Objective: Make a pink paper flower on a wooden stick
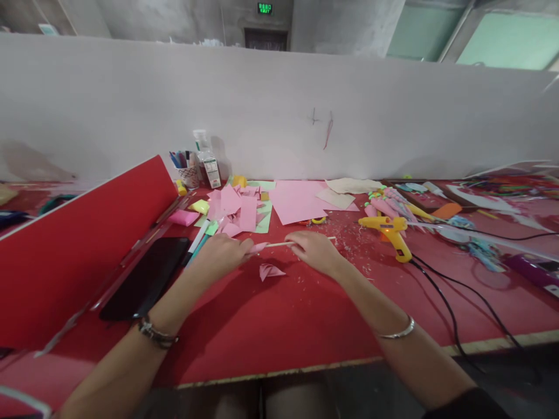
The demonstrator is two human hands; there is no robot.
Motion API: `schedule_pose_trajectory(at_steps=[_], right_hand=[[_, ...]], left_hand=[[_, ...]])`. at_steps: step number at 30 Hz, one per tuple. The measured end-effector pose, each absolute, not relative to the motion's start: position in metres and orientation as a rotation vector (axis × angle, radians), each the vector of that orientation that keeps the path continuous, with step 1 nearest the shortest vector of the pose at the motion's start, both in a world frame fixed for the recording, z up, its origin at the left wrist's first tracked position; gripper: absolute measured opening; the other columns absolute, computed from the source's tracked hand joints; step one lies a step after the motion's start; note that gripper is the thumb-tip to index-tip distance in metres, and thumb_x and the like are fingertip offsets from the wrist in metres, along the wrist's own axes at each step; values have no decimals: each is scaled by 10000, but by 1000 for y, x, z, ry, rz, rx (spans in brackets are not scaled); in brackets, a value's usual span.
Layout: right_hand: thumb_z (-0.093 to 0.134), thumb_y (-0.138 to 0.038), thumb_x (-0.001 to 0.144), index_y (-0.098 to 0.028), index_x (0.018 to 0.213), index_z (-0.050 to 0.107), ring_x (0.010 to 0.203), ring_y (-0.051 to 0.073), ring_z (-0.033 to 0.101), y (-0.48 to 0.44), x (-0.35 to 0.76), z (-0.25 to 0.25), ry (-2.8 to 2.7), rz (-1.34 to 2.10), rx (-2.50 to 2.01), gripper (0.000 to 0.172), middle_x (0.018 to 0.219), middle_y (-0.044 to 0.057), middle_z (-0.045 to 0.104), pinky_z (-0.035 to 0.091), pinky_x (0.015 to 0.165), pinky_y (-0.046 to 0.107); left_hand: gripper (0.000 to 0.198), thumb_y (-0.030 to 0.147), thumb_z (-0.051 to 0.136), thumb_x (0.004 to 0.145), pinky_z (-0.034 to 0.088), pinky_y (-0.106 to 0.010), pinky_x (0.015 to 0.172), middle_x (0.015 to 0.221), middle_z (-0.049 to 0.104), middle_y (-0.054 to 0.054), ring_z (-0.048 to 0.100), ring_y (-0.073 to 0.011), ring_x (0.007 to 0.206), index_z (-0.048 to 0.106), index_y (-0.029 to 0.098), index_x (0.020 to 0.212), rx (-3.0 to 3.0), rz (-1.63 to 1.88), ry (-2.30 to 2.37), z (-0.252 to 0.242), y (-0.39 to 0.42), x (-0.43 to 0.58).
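A thin pale wooden stick [279,244] lies nearly level between my two hands, above the red tabletop. My left hand [229,254] is closed around its left end, where a small piece of pink paper [258,247] sits at the stick. My right hand [317,251] grips the stick farther right, and its tip pokes out past the fingers. Just below the stick, a folded pink paper piece [271,271] rests on the table. How the pink paper is fixed under my left fingers is hidden.
At right a yellow glue gun [392,233] trails a black cable. Pink paper sheets [299,199], cut pink pieces [238,206] and a bottle [207,160] stand or lie behind. A dark phone [146,279] and a slanted red board [87,250] are at left.
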State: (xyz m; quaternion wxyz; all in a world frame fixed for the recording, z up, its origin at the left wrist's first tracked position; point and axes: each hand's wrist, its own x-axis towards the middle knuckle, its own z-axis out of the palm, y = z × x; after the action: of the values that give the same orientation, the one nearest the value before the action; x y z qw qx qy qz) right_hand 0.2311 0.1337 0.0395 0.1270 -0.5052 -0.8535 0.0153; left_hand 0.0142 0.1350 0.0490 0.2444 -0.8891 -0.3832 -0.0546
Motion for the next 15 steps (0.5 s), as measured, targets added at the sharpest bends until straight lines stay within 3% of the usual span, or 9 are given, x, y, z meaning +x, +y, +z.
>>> schedule_pose_trajectory(at_steps=[4,8,11,15], right_hand=[[376,-157,806,-136,923,580,860,175,551,142,240,33,-2325,56,-1604,236,934,90,610,392,734,274],[417,-149,772,-102,1032,524,986,244,472,142,237,25,-2197,-4,-1702,286,1023,146,543,361,822,367],[435,-156,758,-126,1077,481,1021,267,429,137,228,24,-2114,27,-1621,324,1056,142,512,336,842,427],[434,-226,779,-162,931,489,886,190,487,127,213,27,-1985,294,-1254,174,909,80,544,382,800,358]], left_hand=[[323,378,353,829,296,-231,446,537,602,-55,569,-189,518,576,165,731,-2410,-195,-1414,52,139,5],[290,384,369,792,333,-232,471,548,577,-30,542,-164,518,526,163,690,-2691,-574,-1747,47,139,7],[264,379,353,771,352,-210,451,479,509,26,468,-106,423,484,164,692,-3208,-961,-1809,44,133,17],[264,401,364,751,324,-189,409,453,429,59,388,-75,392,461,163,690,-3532,-1317,-1650,42,123,31]])
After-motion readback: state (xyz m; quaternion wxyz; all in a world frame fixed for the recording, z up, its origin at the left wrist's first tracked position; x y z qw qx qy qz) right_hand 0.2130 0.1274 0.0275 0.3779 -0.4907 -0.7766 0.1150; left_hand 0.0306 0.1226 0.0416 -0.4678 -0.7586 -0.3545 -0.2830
